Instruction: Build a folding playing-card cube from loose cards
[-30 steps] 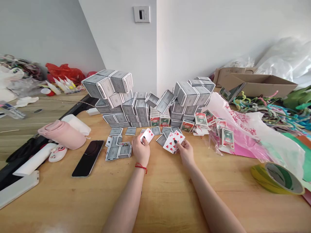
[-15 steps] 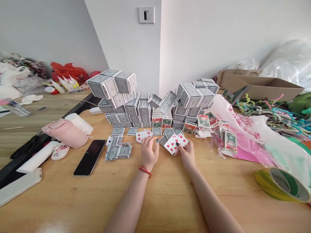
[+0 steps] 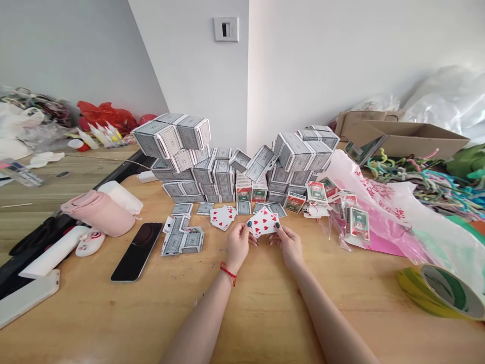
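My left hand and my right hand meet over the wooden table, both pinching a small fan of red heart playing cards face up. A red string bracelet circles my left wrist. Just left of my hands, a few heart cards lie face up on the table. Behind them, face-down grey-backed cards are spread in a row. A loose folded pile of cards lies further left.
A wall of stacked grey card cubes stands at the back. Card packs spill from a pink plastic bag on the right. A phone, pink pouch, tape roll and cardboard box surround the area.
My left hand laid its heart cards on the table and moved right to join my right hand on the fan of cards.
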`<action>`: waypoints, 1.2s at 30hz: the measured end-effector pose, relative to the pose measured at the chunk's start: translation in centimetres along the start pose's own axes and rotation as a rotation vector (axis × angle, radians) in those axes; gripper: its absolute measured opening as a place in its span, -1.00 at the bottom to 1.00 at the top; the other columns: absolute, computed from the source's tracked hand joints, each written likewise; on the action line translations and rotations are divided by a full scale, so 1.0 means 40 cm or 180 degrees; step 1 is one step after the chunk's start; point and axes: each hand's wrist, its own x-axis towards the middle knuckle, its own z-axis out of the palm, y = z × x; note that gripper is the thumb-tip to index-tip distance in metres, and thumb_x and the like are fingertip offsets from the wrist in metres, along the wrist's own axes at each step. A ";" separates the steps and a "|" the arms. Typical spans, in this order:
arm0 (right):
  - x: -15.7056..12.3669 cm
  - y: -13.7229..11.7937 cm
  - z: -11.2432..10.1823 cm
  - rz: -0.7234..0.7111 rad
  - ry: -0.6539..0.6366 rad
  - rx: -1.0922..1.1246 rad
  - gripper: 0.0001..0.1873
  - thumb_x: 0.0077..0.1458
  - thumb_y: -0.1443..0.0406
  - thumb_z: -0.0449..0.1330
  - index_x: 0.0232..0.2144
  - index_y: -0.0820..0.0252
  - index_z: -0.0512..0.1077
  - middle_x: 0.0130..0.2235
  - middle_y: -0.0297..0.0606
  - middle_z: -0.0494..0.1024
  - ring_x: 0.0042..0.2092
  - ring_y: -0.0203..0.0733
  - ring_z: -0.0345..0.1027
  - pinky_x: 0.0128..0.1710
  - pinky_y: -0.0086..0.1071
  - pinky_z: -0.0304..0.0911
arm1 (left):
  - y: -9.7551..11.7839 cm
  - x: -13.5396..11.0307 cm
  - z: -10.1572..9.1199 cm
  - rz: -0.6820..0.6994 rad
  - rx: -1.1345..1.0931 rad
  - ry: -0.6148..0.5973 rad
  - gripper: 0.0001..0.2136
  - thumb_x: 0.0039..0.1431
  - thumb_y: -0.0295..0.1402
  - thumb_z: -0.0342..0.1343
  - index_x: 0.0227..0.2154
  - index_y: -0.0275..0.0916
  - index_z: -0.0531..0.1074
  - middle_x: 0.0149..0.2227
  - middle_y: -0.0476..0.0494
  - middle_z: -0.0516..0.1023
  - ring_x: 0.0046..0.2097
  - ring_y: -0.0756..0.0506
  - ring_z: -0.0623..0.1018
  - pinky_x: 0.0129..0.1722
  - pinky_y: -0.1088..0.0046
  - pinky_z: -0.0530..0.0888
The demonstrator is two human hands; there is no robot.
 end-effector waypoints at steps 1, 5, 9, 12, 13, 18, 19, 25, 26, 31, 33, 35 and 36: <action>0.002 0.000 -0.001 0.0021 0.0007 0.0083 -0.68 -0.19 0.09 0.29 -0.50 0.23 0.43 -0.58 -0.32 0.46 -0.53 -0.27 0.33 -0.58 -0.43 0.24 | 0.000 0.002 0.002 -0.0066 -0.0188 0.0001 -0.74 0.05 -0.13 0.00 -0.53 -0.25 0.25 -0.66 0.01 0.40 -0.61 -0.02 0.45 -0.61 0.49 0.39; 0.003 -0.007 0.000 0.0047 0.0118 0.0297 -0.68 -0.24 0.11 0.33 -0.48 0.23 0.46 -0.57 -0.30 0.47 -0.51 -0.27 0.33 -0.53 -0.41 0.24 | -0.006 0.004 0.011 -0.0260 -0.0629 -0.0436 -0.71 0.00 -0.12 0.05 -0.48 -0.30 0.30 -0.59 -0.09 0.48 -0.54 -0.08 0.52 -0.55 0.43 0.45; 0.003 -0.013 -0.001 0.0104 0.0154 0.0341 -0.68 -0.25 0.10 0.33 -0.52 0.23 0.44 -0.58 -0.31 0.45 -0.54 -0.30 0.28 -0.54 -0.41 0.20 | -0.012 -0.010 0.017 -0.0195 -0.0454 -0.0916 -0.70 0.04 -0.12 0.02 -0.42 -0.32 0.33 -0.56 -0.12 0.50 -0.49 -0.09 0.54 -0.49 0.42 0.47; 0.003 -0.015 -0.004 0.0101 0.0233 0.0383 -0.70 -0.24 0.10 0.32 -0.57 0.19 0.38 -0.66 -0.41 0.34 -0.61 -0.37 0.16 -0.61 -0.45 0.09 | -0.010 -0.025 0.018 -0.0030 -0.0106 -0.1162 -0.70 0.12 -0.13 -0.05 -0.45 -0.30 0.33 -0.51 -0.14 0.53 -0.46 -0.08 0.54 -0.44 0.41 0.48; 0.003 -0.015 -0.005 0.0096 0.0294 0.0410 -0.70 -0.25 0.10 0.32 -0.59 0.18 0.36 -0.68 -0.44 0.30 -0.63 -0.38 0.13 -0.62 -0.46 0.06 | -0.009 -0.028 0.018 0.0024 0.0036 -0.1265 -0.70 0.14 -0.13 -0.07 -0.46 -0.30 0.33 -0.48 -0.16 0.54 -0.46 -0.07 0.54 -0.43 0.42 0.47; 0.002 -0.019 -0.003 0.0107 0.0478 0.0414 -0.69 -0.26 0.10 0.31 -0.58 0.17 0.34 -0.67 -0.46 0.28 -0.63 -0.39 0.07 -0.63 -0.46 0.01 | -0.006 -0.036 0.019 0.0276 0.0608 -0.1668 -0.68 0.19 -0.15 -0.14 -0.48 -0.27 0.33 -0.39 -0.17 0.56 -0.44 -0.04 0.52 -0.40 0.45 0.44; 0.002 -0.020 -0.003 0.0098 0.0439 0.0392 -0.69 -0.25 0.10 0.31 -0.54 0.17 0.37 -0.65 -0.45 0.31 -0.62 -0.38 0.08 -0.62 -0.46 0.01 | -0.007 -0.036 0.020 0.0301 0.0658 -0.1696 -0.68 0.20 -0.15 -0.15 -0.49 -0.27 0.31 -0.39 -0.16 0.56 -0.44 -0.03 0.52 -0.40 0.46 0.44; -0.005 -0.017 -0.001 -0.0024 0.0274 0.0046 -0.69 -0.24 0.11 0.32 -0.52 0.19 0.37 -0.67 -0.48 0.28 -0.63 -0.41 0.02 -0.63 -0.48 -0.08 | -0.016 -0.034 0.022 0.0314 0.0762 -0.1310 -0.68 0.19 -0.15 -0.15 -0.56 -0.25 0.23 -0.45 -0.13 0.56 -0.49 -0.01 0.51 -0.46 0.50 0.40; -0.007 -0.017 -0.001 -0.0019 0.0203 -0.0013 -0.69 -0.23 0.12 0.32 -0.54 0.19 0.35 -0.67 -0.48 0.27 -0.63 -0.42 0.01 -0.63 -0.48 -0.08 | -0.018 -0.032 0.022 0.0286 0.0769 -0.1189 -0.67 0.19 -0.14 -0.16 -0.57 -0.25 0.23 -0.48 -0.13 0.55 -0.51 -0.01 0.51 -0.48 0.50 0.40; -0.006 -0.010 0.001 0.0038 -0.0185 -0.0035 -0.67 -0.21 0.09 0.31 -0.49 0.21 0.38 -0.60 -0.42 0.38 -0.60 -0.41 0.09 -0.60 -0.47 0.00 | -0.024 -0.025 0.020 0.0089 0.0740 -0.0982 -0.60 0.18 -0.10 -0.20 -0.55 -0.28 0.34 -0.57 -0.13 0.52 -0.57 -0.03 0.48 -0.54 0.49 0.38; -0.003 -0.007 0.002 0.0081 -0.0099 -0.0062 -0.63 -0.19 0.03 0.28 -0.53 0.21 0.34 -0.64 -0.42 0.36 -0.64 -0.41 0.08 -0.63 -0.47 -0.01 | -0.024 -0.027 0.020 0.0085 0.0747 -0.1142 -0.59 0.17 -0.11 -0.17 -0.55 -0.29 0.38 -0.56 -0.14 0.53 -0.55 -0.03 0.49 -0.52 0.48 0.39; -0.002 -0.005 0.003 0.0075 -0.0038 -0.0143 -0.60 -0.18 -0.02 0.25 -0.56 0.19 0.30 -0.68 -0.43 0.33 -0.67 -0.40 0.08 -0.66 -0.47 -0.01 | -0.021 -0.028 0.018 0.0107 0.0727 -0.1208 -0.60 0.17 -0.13 -0.15 -0.57 -0.30 0.39 -0.55 -0.14 0.52 -0.53 -0.04 0.48 -0.52 0.48 0.39; -0.004 -0.006 0.003 0.0061 -0.0067 -0.0214 -0.59 -0.18 -0.03 0.24 -0.55 0.18 0.29 -0.70 -0.44 0.32 -0.68 -0.39 0.08 -0.68 -0.47 -0.01 | -0.018 -0.027 0.016 0.0140 0.0673 -0.1145 -0.63 0.17 -0.15 -0.14 -0.53 -0.31 0.40 -0.54 -0.13 0.52 -0.52 -0.04 0.48 -0.51 0.49 0.39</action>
